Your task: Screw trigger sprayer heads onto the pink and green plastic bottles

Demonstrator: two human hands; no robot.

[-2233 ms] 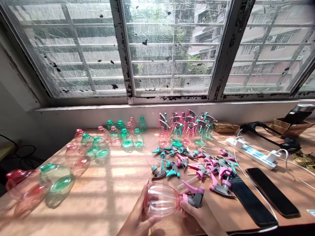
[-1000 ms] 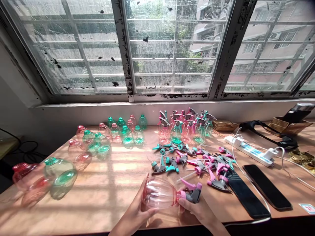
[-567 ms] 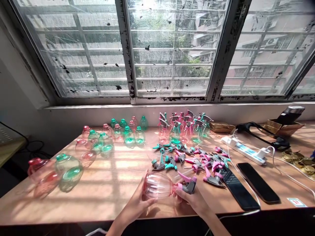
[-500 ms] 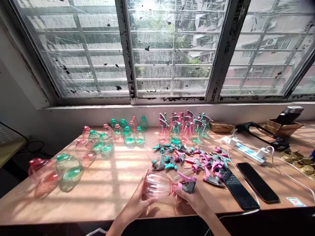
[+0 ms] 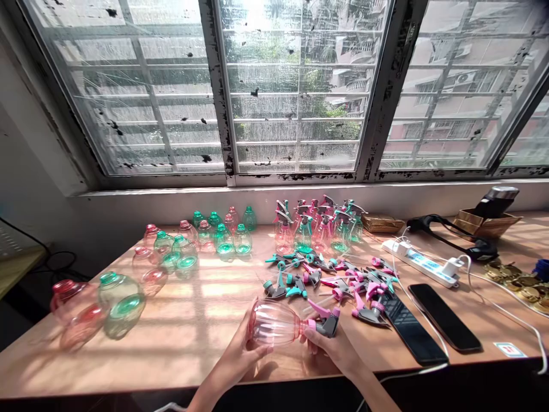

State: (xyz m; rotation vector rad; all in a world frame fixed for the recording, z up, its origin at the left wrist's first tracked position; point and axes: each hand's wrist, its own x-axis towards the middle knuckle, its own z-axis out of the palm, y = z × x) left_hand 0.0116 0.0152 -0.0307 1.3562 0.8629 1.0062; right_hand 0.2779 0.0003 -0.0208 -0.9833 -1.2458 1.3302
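Observation:
A clear pink spray bottle [image 5: 274, 323] lies on its side between my hands, just above the wooden table [image 5: 193, 337]. My left hand [image 5: 242, 360] is closed around its round body. My right hand [image 5: 330, 349] grips the neck, where a pink and grey trigger head [image 5: 326, 321] sits. A loose pile of pink and teal trigger heads [image 5: 338, 280] lies just beyond my right hand.
Empty pink and green bottles [image 5: 180, 254] stand at the left and back. Assembled spray bottles [image 5: 317, 226] stand near the window sill. Two dark phones [image 5: 444, 316], a white power strip [image 5: 422, 263] with cables, small boxes [image 5: 381, 222] and gold coins [image 5: 521, 283] lie at the right.
The view has pulled back and tilted up a little, so the table looks smaller. My hands keep hold of the pink bottle, and the right hand has shifted slightly on the trigger head.

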